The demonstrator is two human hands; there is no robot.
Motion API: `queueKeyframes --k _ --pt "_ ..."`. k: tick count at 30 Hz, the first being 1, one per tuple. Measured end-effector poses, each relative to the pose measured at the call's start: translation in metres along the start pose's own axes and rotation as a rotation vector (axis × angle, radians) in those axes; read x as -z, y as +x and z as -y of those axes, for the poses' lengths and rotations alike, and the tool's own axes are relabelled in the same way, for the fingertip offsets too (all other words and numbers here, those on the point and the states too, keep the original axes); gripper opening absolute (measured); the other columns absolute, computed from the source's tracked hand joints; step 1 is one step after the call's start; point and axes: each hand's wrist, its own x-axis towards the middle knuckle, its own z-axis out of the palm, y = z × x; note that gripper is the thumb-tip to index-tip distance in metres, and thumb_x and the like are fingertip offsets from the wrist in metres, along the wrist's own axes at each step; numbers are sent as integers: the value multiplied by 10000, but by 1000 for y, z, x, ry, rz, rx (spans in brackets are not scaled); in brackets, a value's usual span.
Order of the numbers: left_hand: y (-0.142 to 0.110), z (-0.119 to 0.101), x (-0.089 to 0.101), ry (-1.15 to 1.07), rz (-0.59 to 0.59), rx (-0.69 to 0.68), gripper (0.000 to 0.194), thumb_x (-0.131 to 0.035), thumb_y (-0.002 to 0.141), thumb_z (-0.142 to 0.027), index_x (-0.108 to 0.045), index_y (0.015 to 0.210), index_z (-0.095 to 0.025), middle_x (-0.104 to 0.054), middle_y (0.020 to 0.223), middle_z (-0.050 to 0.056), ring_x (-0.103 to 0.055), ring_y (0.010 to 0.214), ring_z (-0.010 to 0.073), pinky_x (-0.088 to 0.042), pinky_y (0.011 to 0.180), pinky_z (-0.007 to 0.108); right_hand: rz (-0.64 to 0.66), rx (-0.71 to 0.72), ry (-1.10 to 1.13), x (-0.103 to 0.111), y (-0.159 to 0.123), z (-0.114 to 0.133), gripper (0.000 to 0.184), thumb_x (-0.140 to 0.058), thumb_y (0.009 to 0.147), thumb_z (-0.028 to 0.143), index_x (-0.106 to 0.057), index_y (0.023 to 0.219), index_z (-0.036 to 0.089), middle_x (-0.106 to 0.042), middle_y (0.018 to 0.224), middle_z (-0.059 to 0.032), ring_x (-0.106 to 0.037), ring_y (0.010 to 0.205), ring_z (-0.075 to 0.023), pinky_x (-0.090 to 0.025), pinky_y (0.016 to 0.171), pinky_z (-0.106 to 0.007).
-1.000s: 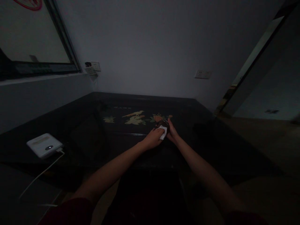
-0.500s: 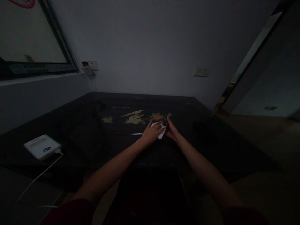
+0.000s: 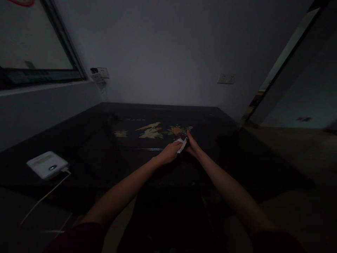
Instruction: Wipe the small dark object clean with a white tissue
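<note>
Above the dark tabletop (image 3: 147, 161), my right hand (image 3: 194, 146) is wrapped round the right side of a small, dark, shiny round object (image 3: 181, 136). Its exact kind is too dim to make out; the rim looks glossy. My left hand (image 3: 170, 152) is closed on a white tissue (image 3: 182, 145) and presses it against the near left side of that object. Part of the object is hidden by the tissue and the fingers.
A white box-shaped device (image 3: 47, 164) with a white cable (image 3: 44, 197) lies at the table's left. Bird and flower pictures (image 3: 151, 131) decorate the tabletop. Wall sockets (image 3: 226, 78) sit on the wall behind, and a window (image 3: 34, 42) is at upper left.
My left hand has drawn its fingers in and turned slightly, bunching the tissue smaller, so more of the dark object's rim shows. My right hand has stayed nearly in place.
</note>
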Motion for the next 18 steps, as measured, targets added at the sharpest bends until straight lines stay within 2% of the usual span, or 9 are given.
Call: queueKeyframes --k 4,8,10,13,18 --pt "2 -6 -2 -182 -31 49 433 -389 769 -14 -552 1143 -160 -622 1188 90 -576 1064 205 -430 970 354 -25 -52 75 -2 -2 1 491 -416 871 617 -668 846 196 -724 753 -49 -674 754 -190 -517 779 -321" --pt "3 -9 -2 -241 -54 76 387 -373 778 -24 -560 1092 -150 -638 1149 91 -578 1062 207 -444 945 346 -39 -78 90 -4 -3 3 469 -408 889 588 -664 853 196 -717 723 -45 -668 726 -191 -514 773 -328" --pt "3 -10 -3 -189 -47 84 326 -378 793 -47 -565 1043 -141 -644 1123 100 -586 1050 206 -449 940 345 -33 -90 101 -5 -4 4 468 -395 900 576 -662 840 197 -714 714 -44 -666 725 -192 -511 779 -330" --pt "2 -12 -3 2 -8 94 236 -422 802 -94 -566 985 -135 -656 1071 109 -589 1050 213 -400 1007 377 -39 -87 118 -7 -5 5 454 -387 918 543 -662 817 196 -710 703 -37 -659 718 -177 -508 782 -308" --pt "-2 -17 -3 295 77 83 306 -454 818 -140 -540 1111 -120 -634 1157 141 -564 1125 234 -271 1105 465 -83 -64 120 -6 -2 3 411 -445 895 540 -661 836 195 -718 746 -35 -664 759 -168 -497 801 -293"
